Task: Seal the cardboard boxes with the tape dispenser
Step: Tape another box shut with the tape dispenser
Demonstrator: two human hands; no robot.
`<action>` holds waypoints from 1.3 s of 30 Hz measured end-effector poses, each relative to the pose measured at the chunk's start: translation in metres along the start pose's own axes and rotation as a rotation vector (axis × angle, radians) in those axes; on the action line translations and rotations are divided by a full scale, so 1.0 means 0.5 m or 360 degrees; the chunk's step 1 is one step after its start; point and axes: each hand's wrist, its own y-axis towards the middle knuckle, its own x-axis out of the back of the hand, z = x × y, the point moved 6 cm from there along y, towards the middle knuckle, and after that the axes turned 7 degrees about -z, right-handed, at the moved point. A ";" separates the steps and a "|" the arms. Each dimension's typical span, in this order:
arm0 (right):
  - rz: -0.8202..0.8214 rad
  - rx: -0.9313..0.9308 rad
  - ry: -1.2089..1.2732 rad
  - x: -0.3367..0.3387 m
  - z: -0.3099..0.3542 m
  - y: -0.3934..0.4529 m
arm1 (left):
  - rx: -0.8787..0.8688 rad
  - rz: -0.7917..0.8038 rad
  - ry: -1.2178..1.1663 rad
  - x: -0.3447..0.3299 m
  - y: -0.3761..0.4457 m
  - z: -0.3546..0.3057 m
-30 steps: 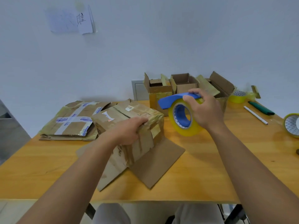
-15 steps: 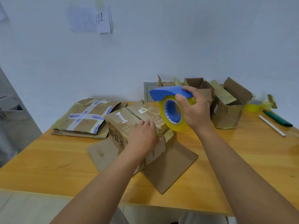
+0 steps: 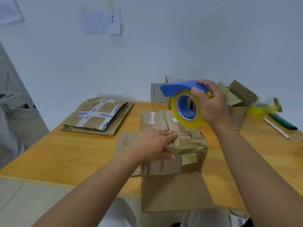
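Right hand (image 3: 211, 104) clamps the blue tape dispenser (image 3: 183, 99) in the air just over the cardboard box (image 3: 172, 145), left hand (image 3: 155, 145) pressing flat-fingered on its closed flaps, box mid-table (image 3: 65, 154) near the front edge, bare wood leftward, white wall behind.

Left hand (image 3: 155, 145) flat, fingers straight, right hand (image 3: 209, 102) raised, fingers curled in a grip
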 end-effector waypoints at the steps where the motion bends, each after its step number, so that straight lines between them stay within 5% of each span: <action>1: -0.0001 0.0002 -0.0002 0.003 0.002 -0.004 | -0.0050 -0.0009 -0.0004 0.000 0.000 -0.004; 9: -0.0095 0.0001 -0.0091 0.023 0.026 -0.043 | -0.0029 -0.0093 0.0335 0.023 0.009 0.030; 16: -0.0129 -0.0051 -0.0196 0.012 0.003 -0.086 | 0.0324 -0.0385 0.0148 -0.011 -0.015 0.004; 39: -0.0152 -0.0162 -0.0486 -0.007 -0.017 -0.105 | 0.0092 -0.0553 0.0242 -0.021 -0.009 0.014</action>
